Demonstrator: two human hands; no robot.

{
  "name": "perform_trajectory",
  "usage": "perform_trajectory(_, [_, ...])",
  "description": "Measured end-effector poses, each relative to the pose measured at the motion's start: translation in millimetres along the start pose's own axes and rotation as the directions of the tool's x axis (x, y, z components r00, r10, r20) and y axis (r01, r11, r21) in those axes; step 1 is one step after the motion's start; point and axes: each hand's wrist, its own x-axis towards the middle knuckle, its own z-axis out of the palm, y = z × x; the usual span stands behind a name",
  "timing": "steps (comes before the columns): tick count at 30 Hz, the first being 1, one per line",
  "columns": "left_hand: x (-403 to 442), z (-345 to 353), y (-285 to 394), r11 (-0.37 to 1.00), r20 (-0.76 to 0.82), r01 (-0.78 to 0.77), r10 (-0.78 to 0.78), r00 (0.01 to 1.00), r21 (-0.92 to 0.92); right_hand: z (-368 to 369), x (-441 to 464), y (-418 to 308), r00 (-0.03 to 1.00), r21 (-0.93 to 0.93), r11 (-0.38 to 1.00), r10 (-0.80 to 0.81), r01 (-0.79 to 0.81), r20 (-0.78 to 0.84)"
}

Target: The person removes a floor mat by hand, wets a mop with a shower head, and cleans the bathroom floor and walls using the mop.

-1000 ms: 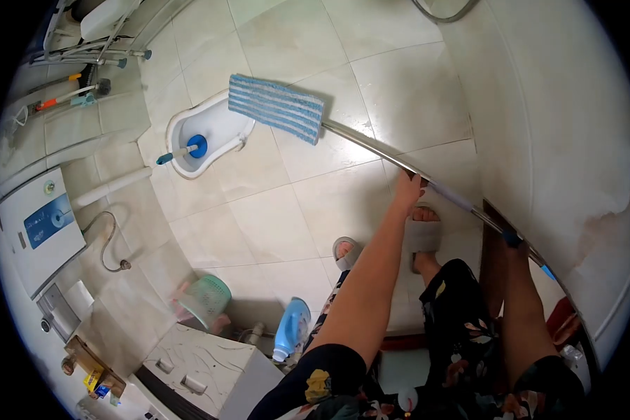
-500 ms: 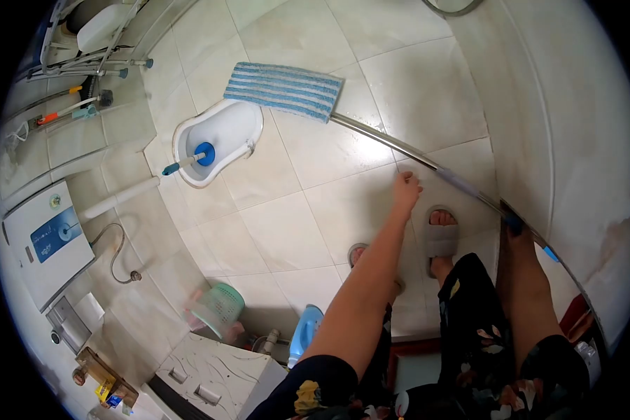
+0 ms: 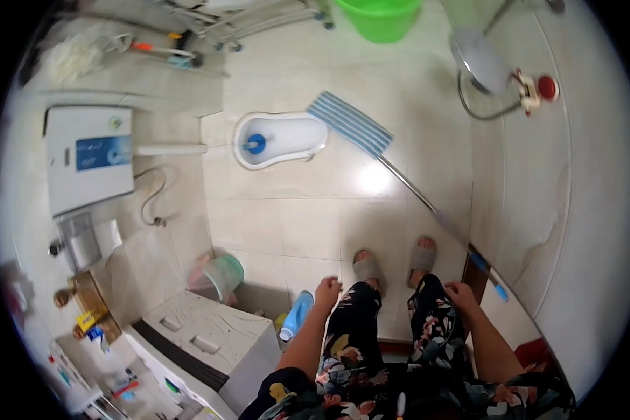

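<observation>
My left hand (image 3: 327, 292) hangs beside my left thigh, its fingers loosely curled in with nothing in them. By my right thigh, my right hand (image 3: 462, 297) is empty, fingers partly bent and a little apart, close to the dark floral trousers (image 3: 357, 318). A flat mop with a blue-and-white striped pad (image 3: 353, 124) lies on the tiles, pad touching or just beside the squat toilet (image 3: 287, 133). Its metal handle (image 3: 414, 189) slants to a blue grip (image 3: 498, 284) at the right side, apart from both hands.
A blue plunger head (image 3: 255, 144) sits in the toilet. At left are a wall cistern (image 3: 91, 189), a green basket (image 3: 225, 273), a blue bottle (image 3: 297, 315) and a white top-loading appliance (image 3: 203, 339). A green basin (image 3: 381, 17) and a shower head (image 3: 479, 59) are ahead.
My right hand has let go of the mop handle and dropped to my thigh. My left hand has drawn back toward my body. The view has turned, bringing the basin and shower into sight.
</observation>
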Motion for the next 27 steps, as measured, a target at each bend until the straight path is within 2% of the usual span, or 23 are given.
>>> perform_trajectory(2, [-45, -28, -7, 0.995, -0.066, -0.051, 0.057, 0.996, 0.087, -10, 6, -36, 1.000, -0.041, 0.999, -0.008, 0.008, -0.003])
perform_trajectory(3, [-73, -42, 19, 0.994, -0.080, -0.074, 0.080, 0.994, 0.084, -14, 12, -53, 1.000, -0.056, 0.998, 0.017, -0.018, -0.024])
perform_trajectory(4, [-101, -55, 47, 0.992, -0.094, -0.097, 0.104, 0.990, 0.081, -18, 21, -70, 1.000, -0.080, 0.997, -0.007, 0.005, -0.025])
perform_trajectory(5, [-111, -59, 47, 0.993, -0.108, -0.104, 0.109, 0.988, 0.052, -20, 31, -87, 0.997, -0.189, 0.979, -0.077, 0.079, 0.014])
perform_trajectory(6, [-121, -59, 39, 0.939, -0.136, -0.215, 0.258, 0.957, 0.269, -20, 40, -105, 0.989, -0.293, 0.945, -0.136, 0.148, 0.061])
perform_trajectory(7, [-131, -62, 41, 0.829, -0.129, -0.296, 0.398, 0.908, 0.475, -15, 48, -125, 0.988, -0.317, 0.935, -0.142, 0.156, 0.067])
perform_trajectory(8, [-137, -64, 44, 0.842, -0.138, -0.296, 0.393, 0.909, 0.452, -9, 58, -146, 0.986, -0.376, 0.912, -0.136, 0.164, 0.100])
perform_trajectory(10, [-136, -74, 65, 0.781, -0.230, -0.072, 0.270, 0.935, 0.621, 12, 87, -196, 0.983, -0.457, 0.871, -0.132, 0.177, 0.129])
perform_trajectory(11, [-123, -85, 68, 0.802, -0.291, -0.054, 0.278, 0.915, 0.595, 26, 97, -222, 0.979, -0.444, 0.875, -0.137, 0.192, 0.153])
perform_trajectory(12, [-106, -106, 72, 0.817, -0.286, -0.057, 0.266, 0.920, 0.574, 43, 107, -246, 0.975, -0.429, 0.881, -0.136, 0.200, 0.176])
perform_trajectory(14, [-79, -144, 81, 0.873, -0.277, 0.027, 0.125, 0.953, 0.486, 87, 143, -264, 0.983, -0.317, 0.942, -0.052, 0.108, 0.178])
perform_trajectory(15, [-70, -163, 81, 0.870, -0.287, 0.006, 0.156, 0.945, 0.493, 107, 144, -292, 0.984, -0.130, 0.991, 0.065, -0.044, 0.168])
perform_trajectory(16, [-67, -185, 77, 0.880, -0.279, 0.005, 0.145, 0.949, 0.475, 134, 145, -324, 0.971, 0.077, 0.979, 0.177, -0.191, 0.161])
perform_trajectory(18, [-51, -218, 75, 0.911, -0.221, -0.010, 0.110, 0.969, 0.413, 180, 170, -359, 0.968, 0.020, 0.989, 0.142, -0.150, 0.209])
perform_trajectory(20, [-43, -242, 74, 0.919, -0.191, -0.006, 0.088, 0.978, 0.393, 228, 192, -406, 0.976, -0.021, 0.994, 0.109, -0.107, 0.191])
perform_trajectory(23, [-25, -258, 64, 0.946, -0.134, 0.003, 0.043, 0.990, 0.324, 298, 244, -457, 0.987, 0.021, 0.997, 0.077, -0.080, 0.143])
perform_trajectory(24, [-20, -260, 61, 0.943, -0.166, 0.015, 0.043, 0.985, 0.333, 318, 265, -471, 0.990, 0.050, 0.996, 0.062, -0.069, 0.129])
perform_trajectory(26, [-7, -267, 61, 0.943, -0.193, 0.026, 0.041, 0.980, 0.332, 346, 290, -532, 0.981, 0.067, 0.983, 0.166, -0.173, 0.095])
perform_trajectory(27, [-5, -274, 64, 0.954, -0.206, 0.036, 0.027, 0.978, 0.297, 359, 311, -546, 0.976, 0.133, 0.970, 0.187, -0.201, 0.112])
